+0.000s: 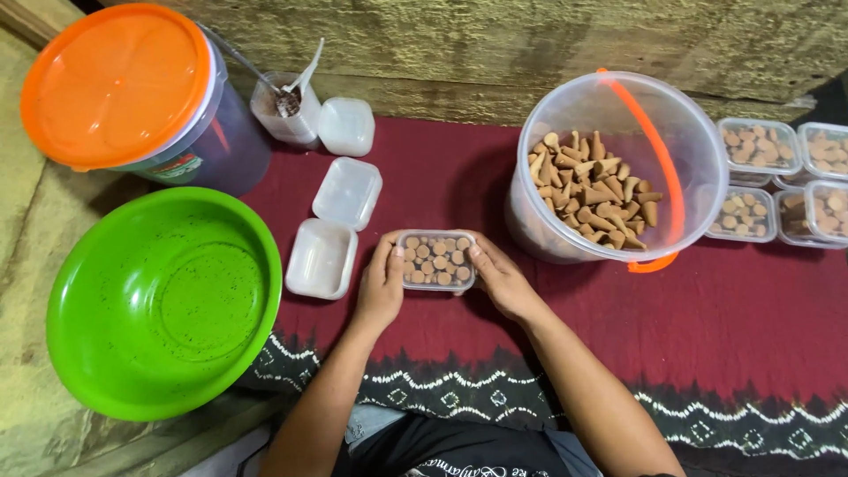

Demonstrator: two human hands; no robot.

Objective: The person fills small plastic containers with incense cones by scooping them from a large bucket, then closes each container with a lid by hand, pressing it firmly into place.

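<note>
Clear box held at the cloth's near edge

We clasp a small lidded box (436,261) of brown cones between both hands: left hand (382,287) and right hand (500,278) each close a grip on one end. It rests on the red cloth (751,309), beside the bucket (618,168).

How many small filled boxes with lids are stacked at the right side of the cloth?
4 show: upper left, upper right, lower left, lower right. More may be hidden beyond the edge.
</note>
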